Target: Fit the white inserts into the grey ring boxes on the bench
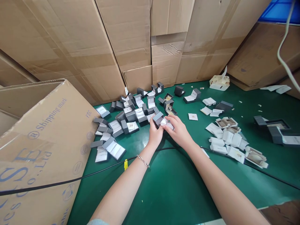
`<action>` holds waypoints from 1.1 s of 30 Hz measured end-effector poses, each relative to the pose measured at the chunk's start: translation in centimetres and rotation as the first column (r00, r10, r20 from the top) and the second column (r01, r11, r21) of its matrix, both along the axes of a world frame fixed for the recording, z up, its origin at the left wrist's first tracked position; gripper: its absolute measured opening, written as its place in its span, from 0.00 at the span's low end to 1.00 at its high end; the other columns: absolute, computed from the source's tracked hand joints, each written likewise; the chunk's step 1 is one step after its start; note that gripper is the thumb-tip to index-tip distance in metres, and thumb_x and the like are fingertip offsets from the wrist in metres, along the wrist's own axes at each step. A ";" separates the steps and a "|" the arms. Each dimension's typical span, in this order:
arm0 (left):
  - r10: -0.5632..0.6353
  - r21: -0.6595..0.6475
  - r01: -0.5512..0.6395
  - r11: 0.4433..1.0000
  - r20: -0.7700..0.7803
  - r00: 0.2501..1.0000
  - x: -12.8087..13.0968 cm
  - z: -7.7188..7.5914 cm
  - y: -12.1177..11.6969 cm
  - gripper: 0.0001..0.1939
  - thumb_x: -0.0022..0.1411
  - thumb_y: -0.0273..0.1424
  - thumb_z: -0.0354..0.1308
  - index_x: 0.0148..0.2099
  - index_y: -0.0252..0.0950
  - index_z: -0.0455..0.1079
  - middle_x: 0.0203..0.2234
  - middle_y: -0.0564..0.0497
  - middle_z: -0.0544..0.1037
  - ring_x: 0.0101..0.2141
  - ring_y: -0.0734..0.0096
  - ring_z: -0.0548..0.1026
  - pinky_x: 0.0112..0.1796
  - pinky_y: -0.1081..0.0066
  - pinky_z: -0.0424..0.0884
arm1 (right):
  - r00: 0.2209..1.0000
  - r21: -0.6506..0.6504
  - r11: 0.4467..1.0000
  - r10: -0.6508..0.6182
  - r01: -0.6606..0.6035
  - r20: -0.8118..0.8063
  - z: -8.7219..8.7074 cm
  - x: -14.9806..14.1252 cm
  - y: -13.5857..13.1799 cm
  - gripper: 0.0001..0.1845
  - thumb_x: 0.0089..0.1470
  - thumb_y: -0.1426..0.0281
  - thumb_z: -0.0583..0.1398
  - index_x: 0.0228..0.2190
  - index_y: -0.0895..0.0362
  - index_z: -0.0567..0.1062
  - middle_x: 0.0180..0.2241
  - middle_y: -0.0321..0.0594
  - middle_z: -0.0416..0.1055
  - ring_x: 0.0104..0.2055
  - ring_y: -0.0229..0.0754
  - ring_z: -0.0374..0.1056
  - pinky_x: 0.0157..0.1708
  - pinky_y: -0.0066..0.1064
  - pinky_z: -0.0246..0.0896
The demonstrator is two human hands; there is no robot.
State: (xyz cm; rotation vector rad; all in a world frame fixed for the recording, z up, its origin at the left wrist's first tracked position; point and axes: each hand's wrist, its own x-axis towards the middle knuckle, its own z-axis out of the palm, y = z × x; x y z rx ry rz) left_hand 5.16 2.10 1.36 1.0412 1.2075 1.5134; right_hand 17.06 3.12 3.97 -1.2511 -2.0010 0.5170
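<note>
Gray box (157, 118), one, held above the green table (145, 193) between two hands; left hand (155, 134) clamped round its side, fingers curled; right hand (178, 130) pinching one white insert (163, 121) at its opening, thumb and fingertips close together; one tissue pack (219, 82) near the cartons (136, 34); boxes at left too crowded to count.

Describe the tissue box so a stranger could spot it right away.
Find the green table and follow it to its far edge, right of centre, by the cardboard boxes. The tissue box there is pale and patterned, the only thing with a tissue sticking up.
</note>
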 end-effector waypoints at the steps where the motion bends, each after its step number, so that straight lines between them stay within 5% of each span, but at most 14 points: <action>1: -0.026 0.009 0.025 1.000 0.011 1.000 0.0 0.0 0.0 0.24 0.55 0.26 0.55 0.54 0.40 0.57 0.47 0.48 0.71 0.48 0.65 0.70 0.48 0.65 0.65 | 1.000 -0.012 1.000 -0.006 0.006 -0.020 0.0 0.0 0.1 0.21 0.53 0.59 0.54 0.46 0.53 0.69 0.48 0.46 0.66 0.51 0.48 0.62 0.48 0.40 0.59; 6: -0.116 -0.013 0.117 0.993 0.063 0.991 0.2 -0.3 0.2 0.27 0.56 0.26 0.54 0.58 0.42 0.55 0.52 0.48 0.68 0.48 0.66 0.69 0.48 0.66 0.66 | 0.983 -0.101 0.986 -0.144 0.132 -0.116 -0.3 0.1 0.4 0.20 0.48 0.60 0.57 0.44 0.53 0.71 0.43 0.43 0.70 0.43 0.48 0.66 0.43 0.40 0.61; 13: -0.161 -0.152 0.144 0.978 -0.106 0.981 0.3 0.0 0.0 0.35 0.55 0.36 0.59 0.62 0.46 0.50 0.58 0.43 0.59 0.31 0.70 0.75 0.31 0.68 0.74 | 0.913 -0.210 0.940 -0.318 0.268 -0.257 -0.3 0.7 1.0 0.24 0.48 0.58 0.56 0.46 0.56 0.70 0.44 0.46 0.69 0.43 0.47 0.65 0.43 0.39 0.60; 22: -0.181 -0.249 0.126 0.960 -0.209 0.961 0.5 0.5 -0.3 0.34 0.56 0.35 0.56 0.63 0.44 0.50 0.38 0.45 0.76 0.16 0.77 0.69 0.22 0.71 0.70 | 0.899 -0.245 0.942 -0.302 0.230 -0.319 0.0 0.5 0.7 0.24 0.49 0.57 0.54 0.46 0.55 0.70 0.44 0.45 0.68 0.41 0.45 0.65 0.42 0.38 0.60; 28: -0.066 -0.187 0.032 0.982 -0.179 0.982 0.3 0.7 -0.7 0.30 0.59 0.33 0.52 0.63 0.48 0.51 0.52 0.46 0.67 0.19 0.78 0.70 0.24 0.72 0.69 | 0.815 -0.296 0.936 -0.319 0.191 -0.483 0.2 0.4 0.5 0.27 0.52 0.55 0.52 0.51 0.53 0.63 0.48 0.45 0.64 0.38 0.41 0.67 0.39 0.35 0.64; 33: 0.050 -0.018 -0.054 0.998 -0.153 0.987 0.1 0.6 -0.8 0.27 0.57 0.32 0.55 0.59 0.48 0.57 0.57 0.49 0.61 0.43 0.65 0.71 0.41 0.69 0.70 | 0.755 -0.327 0.944 -0.246 0.045 -0.608 0.8 0.1 0.4 0.26 0.51 0.54 0.54 0.49 0.53 0.65 0.47 0.43 0.64 0.35 0.38 0.69 0.38 0.33 0.67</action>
